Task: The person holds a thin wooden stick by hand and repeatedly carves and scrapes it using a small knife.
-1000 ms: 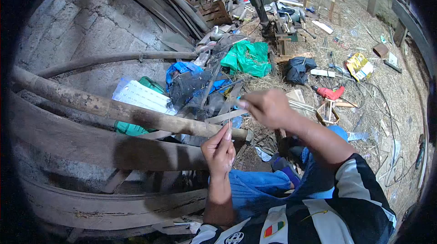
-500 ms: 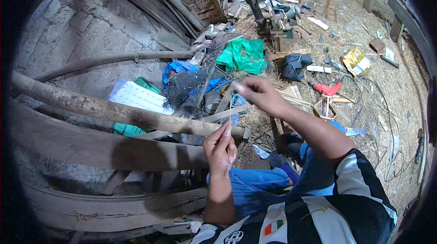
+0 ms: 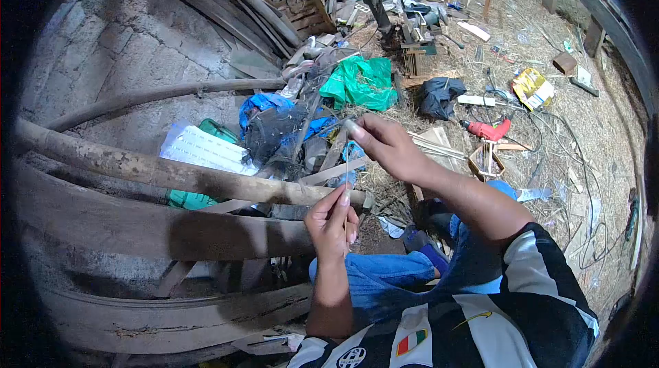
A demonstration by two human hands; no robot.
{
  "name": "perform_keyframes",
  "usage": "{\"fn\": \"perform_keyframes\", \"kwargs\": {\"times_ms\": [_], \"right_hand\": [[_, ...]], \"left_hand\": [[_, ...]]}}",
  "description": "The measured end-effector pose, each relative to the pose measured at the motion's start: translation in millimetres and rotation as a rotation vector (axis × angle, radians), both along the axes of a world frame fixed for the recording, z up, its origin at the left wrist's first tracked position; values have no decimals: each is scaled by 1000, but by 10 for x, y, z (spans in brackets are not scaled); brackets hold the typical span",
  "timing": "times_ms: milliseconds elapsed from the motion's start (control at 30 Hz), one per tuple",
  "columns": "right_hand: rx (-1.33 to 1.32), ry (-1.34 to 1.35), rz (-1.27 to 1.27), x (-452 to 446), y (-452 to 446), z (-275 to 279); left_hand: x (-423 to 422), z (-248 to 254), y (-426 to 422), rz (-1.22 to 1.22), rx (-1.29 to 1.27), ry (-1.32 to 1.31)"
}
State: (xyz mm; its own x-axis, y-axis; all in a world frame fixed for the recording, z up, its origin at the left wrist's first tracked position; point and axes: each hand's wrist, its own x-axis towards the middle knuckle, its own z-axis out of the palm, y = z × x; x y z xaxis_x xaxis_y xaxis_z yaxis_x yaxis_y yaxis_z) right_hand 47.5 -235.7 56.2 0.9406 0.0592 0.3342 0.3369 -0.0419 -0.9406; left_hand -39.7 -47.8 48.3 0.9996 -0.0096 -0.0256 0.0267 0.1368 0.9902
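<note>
My left hand (image 3: 332, 225) pinches a thin, light wooden stick (image 3: 347, 165), which stands almost upright above the fingers. At the stick's upper end, my right hand (image 3: 388, 145) is closed, thumb against fingers. Something small and whitish (image 3: 352, 128) shows at its fingertips; whether it is a held piece or a finger covering I cannot tell. Just left of the left hand runs a bamboo pole (image 3: 171, 170). A blue bag (image 3: 264, 107) and a green plastic bag (image 3: 360, 84) lie beyond the hands.
Long wooden boards (image 3: 130, 220) run along the left. A red power drill (image 3: 489, 129) lies right of my right arm, near a small hexagonal wooden frame (image 3: 486, 162). A black plastic bag (image 3: 439, 97), a yellow packet (image 3: 533, 88) and cables lie on the straw-strewn floor.
My right hand has come slightly down and its fingers have turned toward the stick's upper end. My left hand stays nearly in place around the stick. The view has shifted a little.
</note>
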Motion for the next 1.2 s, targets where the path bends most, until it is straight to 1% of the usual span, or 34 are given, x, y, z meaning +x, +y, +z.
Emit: {"fn": "perform_keyframes", "kwargs": {"times_ms": [33, 67, 133, 167, 233, 267, 467, 700, 767, 833, 867, 933, 967, 1033, 1100, 1167, 1200], "right_hand": [[0, -6, 5, -23, 9, 11], [-130, -91, -12, -50, 12, 21], [-404, -224, -9, -110, -4, 56], [-401, -232, -1, -129, 13, 45], [-445, -404, -5, -179, 61, 20], [-488, -439, -20, -201, 80, 19], [-593, -497, -7, -259, 124, 16], [-626, -559, 22, -258, 110, 40], [-637, -476, -35, -214, 79, 23], [-628, -457, -43, -191, 71, -3], [-620, -441, -54, -185, 69, -7], [-613, -478, -22, -254, 98, 42], [-603, -511, 15, -284, 110, 53], [-562, -503, -10, -192, 88, 1], [-635, -357, -97, -102, 40, -11], [-625, -386, -91, -133, 55, -1], [-600, -434, -57, -176, 77, 4]], "left_hand": [[8, 13, 6, 7, -68, -4], [17, 28, 16, 14, -68, -10], [31, 59, 47, 33, -162, 4], [33, 87, 56, 42, -160, -3], [29, 143, 65, 24, -237, 19], [29, 149, 76, 29, -236, 15], [24, 169, 75, 23, -234, -29], [31, 153, 76, 15, -212, -45], [29, 189, 65, 5, -221, -57], [39, 238, 70, -7, -231, 28], [39, 224, 72, -7, -232, 28], [68, 188, 71, -12, -357, 81], [72, 189, 71, -14, -357, 82], [64, 196, 94, -56, -400, 95], [65, 178, 124, -73, -435, 112], [94, 145, 166, -99, -469, 120], [87, 109, 198, -147, -532, 133]]}}
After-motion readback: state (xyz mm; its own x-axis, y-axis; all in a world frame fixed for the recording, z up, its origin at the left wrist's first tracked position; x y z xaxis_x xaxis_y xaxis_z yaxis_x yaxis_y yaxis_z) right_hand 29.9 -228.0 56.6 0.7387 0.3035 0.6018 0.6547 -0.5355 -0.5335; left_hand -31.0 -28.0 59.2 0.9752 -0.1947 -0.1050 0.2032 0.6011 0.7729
